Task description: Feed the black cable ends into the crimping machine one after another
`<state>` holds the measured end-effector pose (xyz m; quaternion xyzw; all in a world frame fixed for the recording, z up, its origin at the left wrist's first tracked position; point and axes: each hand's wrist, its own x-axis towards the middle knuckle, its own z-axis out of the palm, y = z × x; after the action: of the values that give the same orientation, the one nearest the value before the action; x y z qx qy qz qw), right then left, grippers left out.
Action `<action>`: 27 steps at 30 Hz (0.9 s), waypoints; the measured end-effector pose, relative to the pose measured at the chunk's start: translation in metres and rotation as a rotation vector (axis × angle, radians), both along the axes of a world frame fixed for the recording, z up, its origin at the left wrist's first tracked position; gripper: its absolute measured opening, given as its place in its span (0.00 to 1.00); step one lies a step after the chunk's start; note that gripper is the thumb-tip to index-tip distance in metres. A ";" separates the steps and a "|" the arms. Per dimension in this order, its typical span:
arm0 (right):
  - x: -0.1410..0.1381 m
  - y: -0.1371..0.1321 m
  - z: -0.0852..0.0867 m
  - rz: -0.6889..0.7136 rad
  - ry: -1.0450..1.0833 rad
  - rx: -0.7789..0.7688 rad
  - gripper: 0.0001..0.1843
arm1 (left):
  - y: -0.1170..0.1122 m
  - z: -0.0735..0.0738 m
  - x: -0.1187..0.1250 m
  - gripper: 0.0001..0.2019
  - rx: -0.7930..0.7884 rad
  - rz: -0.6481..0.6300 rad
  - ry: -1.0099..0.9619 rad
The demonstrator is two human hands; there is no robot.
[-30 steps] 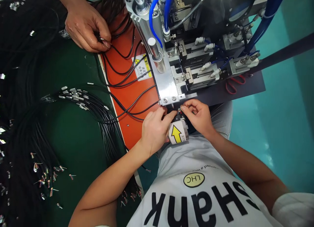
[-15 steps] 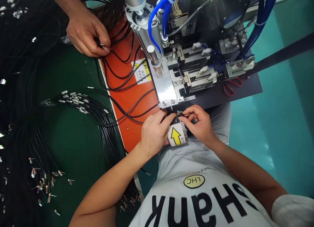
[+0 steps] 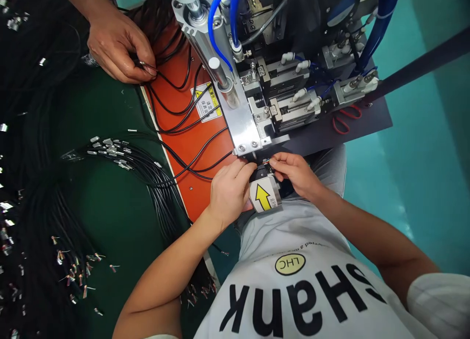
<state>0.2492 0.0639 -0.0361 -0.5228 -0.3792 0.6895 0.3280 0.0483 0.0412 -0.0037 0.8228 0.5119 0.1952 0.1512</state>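
Observation:
My left hand [image 3: 232, 186] is closed at the front of the machine, where a black cable [image 3: 198, 174] runs in under its fingers. Its fingertips rest beside a small black fixture [image 3: 261, 171], and the hand hides most of what it grips. From the right, my right hand [image 3: 295, 171] pinches thin coloured wires [image 3: 266, 161] at the cable's stripped end, just above the fixture. A metal block with a yellow arrow label [image 3: 263, 197] sits below the fixture, between my hands. Over them is the machine's silver plate [image 3: 244, 128].
A co-worker's hand [image 3: 123, 48] holds a cable end at upper left. Bundled black cables with metal-shelled ends [image 3: 113, 148] lie on the green mat [image 3: 121, 236]. Red-handled scissors [image 3: 345, 120] lie on the machine's dark base. Blue air tubes [image 3: 380, 31] rise at the back.
My right hand's fingers have drawn closer together on the wires, and the hand sits slightly higher. My left hand stays by the fixture. The whole view has shifted a little.

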 end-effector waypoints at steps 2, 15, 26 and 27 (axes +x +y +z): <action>0.002 -0.004 0.003 -0.043 -0.117 0.143 0.09 | 0.000 0.000 -0.001 0.14 0.000 -0.005 -0.006; -0.001 0.013 0.003 0.038 -0.062 0.014 0.17 | -0.012 0.003 0.003 0.17 0.098 0.025 0.120; -0.007 0.013 0.000 -0.024 0.104 -0.095 0.18 | -0.023 0.005 -0.015 0.16 0.002 0.065 -0.059; -0.007 0.013 -0.001 -0.023 0.096 -0.094 0.18 | -0.028 0.005 -0.021 0.17 0.011 0.073 -0.039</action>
<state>0.2423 0.0768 -0.0375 -0.5081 -0.3244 0.7270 0.3287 0.0270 0.0133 0.0010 0.8002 0.5377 0.2195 0.1496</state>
